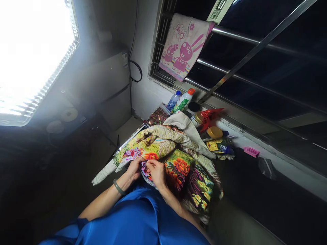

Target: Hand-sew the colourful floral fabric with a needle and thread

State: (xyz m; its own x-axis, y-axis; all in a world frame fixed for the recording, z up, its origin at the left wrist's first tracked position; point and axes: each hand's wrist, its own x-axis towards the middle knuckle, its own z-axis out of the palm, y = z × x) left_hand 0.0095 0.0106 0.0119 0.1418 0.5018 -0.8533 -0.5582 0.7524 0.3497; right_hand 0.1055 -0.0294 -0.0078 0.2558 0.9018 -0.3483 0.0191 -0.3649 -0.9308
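A large cross-stitch cloth with orange, purple and yellow flowers lies bunched over my lap and the table in front of me. Its pale end is rolled up at the left. My left hand, with a bangle on the wrist, grips the near edge of this cloth. Close beside it, my right hand has thumb and forefinger pinched together at the cloth's surface. Whatever sits in that pinch is too small to make out.
Behind the cloth stand a blue-capped bottle, an orange-capped bottle and gold-lidded jars. A red plastic bag lies by them. A pink towel hangs on the window bars. A bright lamp looms at upper left.
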